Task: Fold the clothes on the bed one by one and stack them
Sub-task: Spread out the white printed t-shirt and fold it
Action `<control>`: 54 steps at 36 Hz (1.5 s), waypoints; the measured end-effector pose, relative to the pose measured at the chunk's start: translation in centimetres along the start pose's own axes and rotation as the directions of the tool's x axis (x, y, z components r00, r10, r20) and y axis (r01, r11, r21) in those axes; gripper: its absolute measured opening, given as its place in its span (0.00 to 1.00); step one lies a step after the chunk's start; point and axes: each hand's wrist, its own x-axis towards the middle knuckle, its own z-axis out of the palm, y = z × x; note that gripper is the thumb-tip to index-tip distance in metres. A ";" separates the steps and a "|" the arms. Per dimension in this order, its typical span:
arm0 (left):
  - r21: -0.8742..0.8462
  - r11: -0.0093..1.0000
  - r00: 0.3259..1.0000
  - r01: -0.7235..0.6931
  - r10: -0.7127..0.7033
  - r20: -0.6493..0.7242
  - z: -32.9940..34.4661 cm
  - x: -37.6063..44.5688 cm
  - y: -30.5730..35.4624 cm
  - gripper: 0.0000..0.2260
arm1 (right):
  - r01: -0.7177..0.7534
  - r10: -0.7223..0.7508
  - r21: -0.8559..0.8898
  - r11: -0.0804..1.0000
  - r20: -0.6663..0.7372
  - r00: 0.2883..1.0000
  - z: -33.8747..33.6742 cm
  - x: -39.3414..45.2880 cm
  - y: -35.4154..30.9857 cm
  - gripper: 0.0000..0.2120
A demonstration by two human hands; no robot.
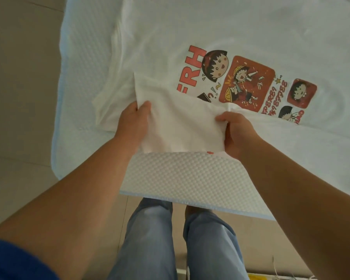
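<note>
A white T-shirt [160, 53] with a red cartoon print [247, 83] lies spread on the bed near its corner. Its near edge is lifted and turned over onto the shirt as a flap [176, 122] that covers part of the print. My left hand [132, 122] grips the flap's left side, thumb on top. My right hand [236, 132] pinches the flap's right side just above the bed's edge. The shirt's left part is bunched in creases.
The bed has a white dimpled mattress cover [182, 176] with a pale blue trim, and its corner points toward me. Beige floor tiles [18, 98] lie to the left. My legs in blue jeans stand against the bed's edge.
</note>
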 end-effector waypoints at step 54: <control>0.606 0.472 0.586 -0.640 0.810 -0.013 0.5 2.2 5.1 0.09 | 0.517 -0.604 -0.732 -0.443 0.670 0.431 1.3 1.9 0.3 0.17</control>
